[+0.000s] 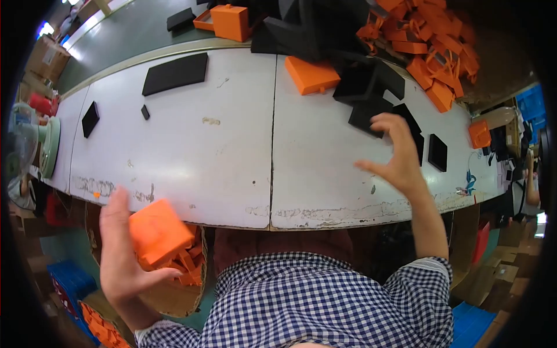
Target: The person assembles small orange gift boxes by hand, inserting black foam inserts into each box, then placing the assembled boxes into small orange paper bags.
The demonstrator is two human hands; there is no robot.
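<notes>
At the table's front left edge my left hand [122,255] is open, thumb and fingers spread wide. An orange box [161,229], smeared by motion, is beside its palm, over a cardboard carton [200,278] that holds more orange pieces. My right hand [400,159] is over the right half of the table, fingers curved and apart with nothing between them. Its fingertips are near a black foam piece [366,116] at the edge of a group of black pieces. An orange box [311,74] with a small tab lies to the left of that group.
A heap of orange boxes [438,46] fills the back right. Black pads [175,73] lie on the white table [232,156], at left and right. Another orange box [230,23] stands at the back. A green fan [49,145] is at far left.
</notes>
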